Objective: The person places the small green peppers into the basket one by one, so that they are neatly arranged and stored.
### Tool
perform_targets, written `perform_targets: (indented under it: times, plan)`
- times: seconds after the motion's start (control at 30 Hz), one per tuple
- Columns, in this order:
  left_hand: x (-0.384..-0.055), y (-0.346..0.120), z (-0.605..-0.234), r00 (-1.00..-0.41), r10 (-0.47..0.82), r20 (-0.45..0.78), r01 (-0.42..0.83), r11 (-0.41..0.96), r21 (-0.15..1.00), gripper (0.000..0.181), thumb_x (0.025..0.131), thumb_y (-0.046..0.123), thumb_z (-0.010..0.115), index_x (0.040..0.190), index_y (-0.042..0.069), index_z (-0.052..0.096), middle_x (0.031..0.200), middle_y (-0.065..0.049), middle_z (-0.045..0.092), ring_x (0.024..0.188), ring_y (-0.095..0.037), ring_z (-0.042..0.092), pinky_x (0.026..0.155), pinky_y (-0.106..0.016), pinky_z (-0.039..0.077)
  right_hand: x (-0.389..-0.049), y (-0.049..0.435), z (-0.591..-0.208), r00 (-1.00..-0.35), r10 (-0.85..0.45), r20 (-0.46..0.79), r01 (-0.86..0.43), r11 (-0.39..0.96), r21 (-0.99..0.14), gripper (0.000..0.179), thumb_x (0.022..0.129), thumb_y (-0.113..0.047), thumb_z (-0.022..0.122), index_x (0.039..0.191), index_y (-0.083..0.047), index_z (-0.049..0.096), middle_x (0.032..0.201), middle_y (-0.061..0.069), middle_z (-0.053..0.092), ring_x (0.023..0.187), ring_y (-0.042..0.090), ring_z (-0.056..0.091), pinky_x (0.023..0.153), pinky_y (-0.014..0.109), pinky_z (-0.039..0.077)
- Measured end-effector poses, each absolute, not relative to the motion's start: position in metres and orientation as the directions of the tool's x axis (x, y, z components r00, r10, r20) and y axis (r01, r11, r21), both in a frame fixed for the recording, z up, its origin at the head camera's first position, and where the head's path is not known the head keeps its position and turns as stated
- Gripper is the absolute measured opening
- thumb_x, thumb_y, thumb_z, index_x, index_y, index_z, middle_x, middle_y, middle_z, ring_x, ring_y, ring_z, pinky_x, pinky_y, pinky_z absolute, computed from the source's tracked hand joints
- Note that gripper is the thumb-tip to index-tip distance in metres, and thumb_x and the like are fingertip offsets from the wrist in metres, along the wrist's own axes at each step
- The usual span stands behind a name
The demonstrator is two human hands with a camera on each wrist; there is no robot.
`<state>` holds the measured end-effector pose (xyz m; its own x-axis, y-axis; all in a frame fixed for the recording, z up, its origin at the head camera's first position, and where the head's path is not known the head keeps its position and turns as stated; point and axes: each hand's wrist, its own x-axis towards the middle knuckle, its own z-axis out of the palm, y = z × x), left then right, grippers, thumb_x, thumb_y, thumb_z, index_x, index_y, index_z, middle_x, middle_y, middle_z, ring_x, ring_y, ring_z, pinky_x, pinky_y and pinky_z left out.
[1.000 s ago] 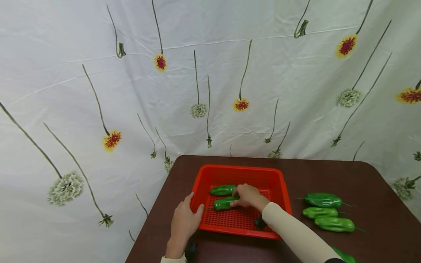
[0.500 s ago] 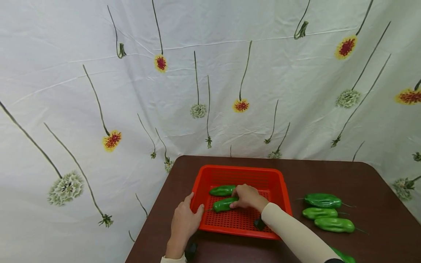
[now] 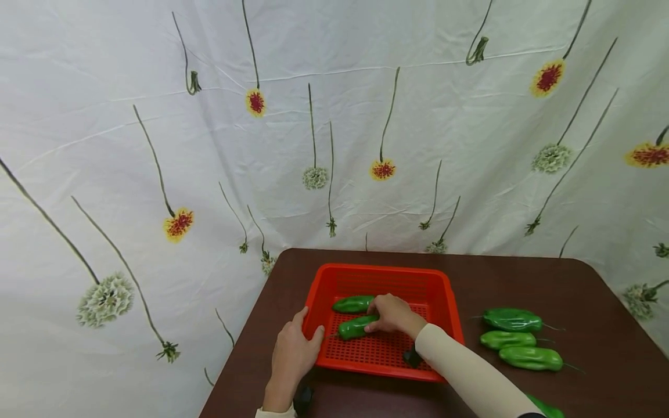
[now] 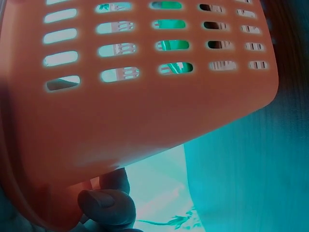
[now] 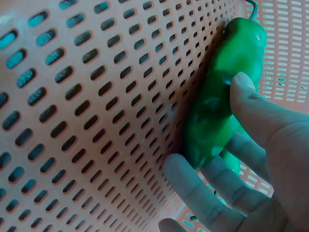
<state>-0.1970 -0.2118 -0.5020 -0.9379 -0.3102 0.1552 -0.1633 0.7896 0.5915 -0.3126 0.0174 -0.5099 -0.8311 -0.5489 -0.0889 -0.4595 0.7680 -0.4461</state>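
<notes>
A red plastic basket [image 3: 384, 268] with slotted walls stands on the table. My left hand [image 3: 292, 351] grips its left rim, with thumb at the rim and curled fingertips [image 4: 108, 205] showing beneath it in the left wrist view. Inside the basket, my right hand [image 3: 396, 314] holds a green pepper [image 3: 351, 328] lying on the slotted floor. The right wrist view shows the thumb pressed on this glossy pepper [image 5: 219, 96] and the fingers round its blunt end and far side. A second green pepper [image 3: 353, 303] lies just behind it, partly covered by the right hand.
Several peppers lie right of the basket: a dark green pepper [image 3: 512, 319], two lighter ones [image 3: 508, 339], and one [image 3: 546, 406] partly hidden by the right sleeve. The dark brown table [image 3: 522, 273] ends at a flower-patterned cloth [image 3: 355, 145].
The held pepper has shifted slightly towards the front left, along with the right fingertips. The left hand and basket keep their places, and the head view has tilted slightly.
</notes>
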Motion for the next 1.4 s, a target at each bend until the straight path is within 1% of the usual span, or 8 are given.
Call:
perform_targets:
  times: [0.13,0.47,0.67,0.83,0.97,1.2,1.4]
  plan:
    - [-0.197,-0.212,-0.503,-0.937,-0.308,0.164,-0.156,0.790,0.593,0.063,0.087,0.037,0.074,0.142,0.012,0.056,0.107,-0.012,0.069,0.092,-0.026,0.067,0.078,-0.048,0.058,-0.313,0.019,-0.511,-0.828,-0.554,-0.079,-0.463,0.757,-0.461,0.042,0.079,-0.041,0.084,0.109,-0.013,0.077,0.105,0.004,0.075,0.094,0.024,0.069,0.084,0.044,0.057]
    - [-0.195,-0.212,-0.504,-0.942,-0.294,0.165,-0.146,0.797,0.586,0.063,0.088,0.036,0.073,0.143,0.010,0.056,0.106,-0.013,0.069,0.090,-0.027,0.067,0.075,-0.049,0.057,-0.310,0.020,-0.510,-0.823,-0.563,-0.069,-0.455,0.727,-0.514,0.042,0.080,-0.039,0.084,0.110,-0.010,0.076,0.104,0.007,0.075,0.092,0.023,0.069,0.083,0.043,0.057]
    - [-0.194,-0.212,-0.506,-0.940,-0.297,0.167,-0.145,0.791,0.594,0.063,0.088,0.037,0.073,0.143,0.011,0.056,0.107,-0.014,0.069,0.091,-0.028,0.067,0.077,-0.049,0.058,-0.309,0.024,-0.498,-0.817,-0.572,-0.067,-0.456,0.714,-0.531,0.044,0.083,-0.038,0.082,0.115,-0.010,0.074,0.104,0.007,0.074,0.094,0.022,0.068,0.082,0.041,0.057]
    - [-0.196,-0.213,-0.504,-0.938,-0.282,0.201,-0.113,0.797,0.593,0.064,0.088,0.037,0.072,0.143,0.010,0.055,0.106,-0.014,0.069,0.088,-0.028,0.066,0.076,-0.048,0.058,-0.310,0.029,-0.484,-0.839,-0.543,-0.035,-0.436,0.708,-0.555,0.045,0.083,-0.038,0.081,0.117,-0.009,0.073,0.108,0.008,0.074,0.098,0.024,0.069,0.086,0.044,0.056]
    - [-0.195,-0.213,-0.505,-0.940,-0.277,0.197,-0.112,0.799,0.591,0.064,0.089,0.037,0.072,0.144,0.009,0.054,0.105,-0.014,0.069,0.088,-0.027,0.066,0.075,-0.048,0.059,-0.309,0.032,-0.478,-0.854,-0.518,-0.043,-0.403,0.713,-0.575,0.045,0.082,-0.038,0.082,0.117,-0.011,0.073,0.110,0.008,0.075,0.100,0.025,0.069,0.087,0.044,0.057]
    - [-0.200,-0.214,-0.504,-0.943,-0.270,0.197,-0.106,0.802,0.588,0.065,0.089,0.037,0.071,0.145,0.009,0.053,0.106,-0.014,0.068,0.087,-0.026,0.066,0.075,-0.047,0.059,-0.305,0.032,-0.471,-0.859,-0.511,-0.029,-0.413,0.725,-0.551,0.050,0.083,-0.043,0.081,0.122,-0.012,0.072,0.113,0.006,0.074,0.102,0.025,0.069,0.085,0.042,0.057]
    - [-0.199,-0.215,-0.505,-0.942,-0.278,0.188,-0.121,0.803,0.583,0.066,0.089,0.038,0.071,0.145,0.010,0.053,0.105,-0.014,0.068,0.086,-0.026,0.065,0.074,-0.046,0.059,-0.300,0.030,-0.462,-0.857,-0.514,-0.033,-0.410,0.718,-0.563,0.052,0.083,-0.043,0.080,0.124,-0.014,0.071,0.114,0.006,0.074,0.104,0.028,0.068,0.085,0.043,0.056]
